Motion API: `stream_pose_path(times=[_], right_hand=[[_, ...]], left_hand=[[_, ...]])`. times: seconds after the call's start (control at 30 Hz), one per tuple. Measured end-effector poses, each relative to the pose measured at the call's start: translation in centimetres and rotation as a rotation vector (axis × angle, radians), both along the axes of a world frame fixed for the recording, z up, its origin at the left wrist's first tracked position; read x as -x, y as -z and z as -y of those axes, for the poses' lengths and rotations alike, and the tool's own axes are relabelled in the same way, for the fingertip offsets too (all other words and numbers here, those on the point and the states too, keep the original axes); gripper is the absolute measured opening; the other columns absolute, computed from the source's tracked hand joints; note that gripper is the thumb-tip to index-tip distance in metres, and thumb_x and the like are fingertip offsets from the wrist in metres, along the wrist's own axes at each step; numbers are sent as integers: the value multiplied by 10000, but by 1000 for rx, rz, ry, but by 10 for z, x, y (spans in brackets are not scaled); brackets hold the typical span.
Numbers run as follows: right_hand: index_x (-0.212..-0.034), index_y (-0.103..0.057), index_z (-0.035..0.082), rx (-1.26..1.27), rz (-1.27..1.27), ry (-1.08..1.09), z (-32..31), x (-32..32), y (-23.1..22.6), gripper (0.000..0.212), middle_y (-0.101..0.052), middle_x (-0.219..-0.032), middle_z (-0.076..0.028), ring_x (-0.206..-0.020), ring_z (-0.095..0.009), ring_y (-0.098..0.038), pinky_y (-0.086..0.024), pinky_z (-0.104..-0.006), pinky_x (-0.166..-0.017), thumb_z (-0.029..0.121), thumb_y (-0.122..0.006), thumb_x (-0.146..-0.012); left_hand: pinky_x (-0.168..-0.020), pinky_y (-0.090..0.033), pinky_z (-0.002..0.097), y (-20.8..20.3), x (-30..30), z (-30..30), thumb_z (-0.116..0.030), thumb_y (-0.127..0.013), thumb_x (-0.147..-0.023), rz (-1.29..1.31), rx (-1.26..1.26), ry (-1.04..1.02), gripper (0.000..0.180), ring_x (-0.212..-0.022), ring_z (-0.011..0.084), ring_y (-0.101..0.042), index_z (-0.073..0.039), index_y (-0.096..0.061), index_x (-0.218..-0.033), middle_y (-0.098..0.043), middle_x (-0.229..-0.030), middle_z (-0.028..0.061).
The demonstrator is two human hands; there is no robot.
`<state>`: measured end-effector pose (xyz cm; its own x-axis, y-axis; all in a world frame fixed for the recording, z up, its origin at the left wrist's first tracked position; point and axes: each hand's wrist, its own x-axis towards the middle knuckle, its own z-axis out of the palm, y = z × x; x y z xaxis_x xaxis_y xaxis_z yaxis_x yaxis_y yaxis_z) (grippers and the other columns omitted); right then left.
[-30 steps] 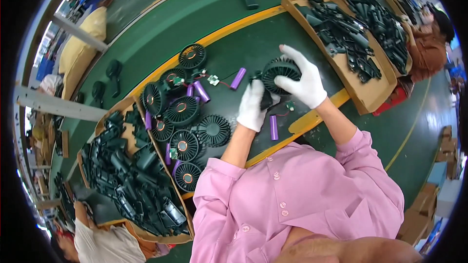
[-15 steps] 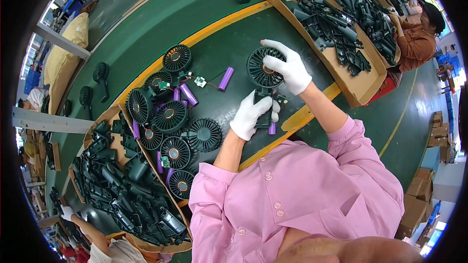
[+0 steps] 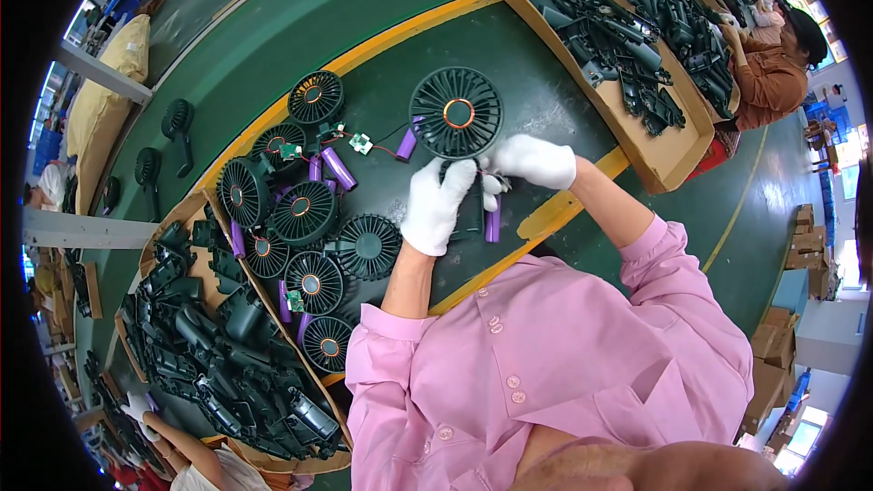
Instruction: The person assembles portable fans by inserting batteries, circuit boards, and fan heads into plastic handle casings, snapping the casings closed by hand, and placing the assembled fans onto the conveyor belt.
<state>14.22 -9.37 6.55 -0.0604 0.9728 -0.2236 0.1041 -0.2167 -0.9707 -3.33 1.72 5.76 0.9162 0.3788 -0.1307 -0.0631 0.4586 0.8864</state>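
A dark green handheld fan [image 3: 456, 91] with a round grille and an orange-ringed hub stands in front of me. My left hand [image 3: 435, 205], in a white glove, is closed around its neck just below the grille. My gloved right hand [image 3: 535, 162] has its fingers drawn together at the same neck, beside thin wires and a small part that I cannot make out clearly. Below the fingers, a purple battery cell [image 3: 493, 221] shows near the fan's handle. Several similar fan heads [image 3: 303, 209] lie to the left, with purple cells [image 3: 338, 169] and small circuit boards [image 3: 361, 143] among them.
A cardboard tray [image 3: 680, 164] of dark plastic shells borders the bench at right. Another carton [image 3: 273, 305] of shells stands at lower left. Handheld fans [image 3: 177, 132] lie on the green surface beyond the yellow line. A co-worker [image 3: 768, 82] is at the far right.
My right hand has come down from the fan's grille to its neck. The fan has shifted left and its grille now faces up more fully. My left hand keeps its hold.
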Motion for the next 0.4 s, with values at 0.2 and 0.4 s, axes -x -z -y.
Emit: stream_pose_path(times=[0.2, 0.4], right_hand=[[-772, -627, -19, 57, -101, 6, 10, 6, 6, 357, -626, -764, -83, -740, -150, -585, -461, -287, -705, 285, -507, -918], [-859, -703, 76, -124, 666, 301, 13, 22, 8, 400, -692, -788, -123, -725, -220, -667, -478, -324, -615, 455, -578, -847]], left_hand=[[-609, -533, 274, 13, -3, -7, -284, -559, -938, -39, -61, -53, 357, -655, 163, -642, 51, -558, -1062, -673, -829, 115], [-616, -562, 289, 20, -9, 0, -355, -604, -917, -34, 132, -154, 410, -747, 197, -668, 11, -563, -1097, -664, -945, 143]])
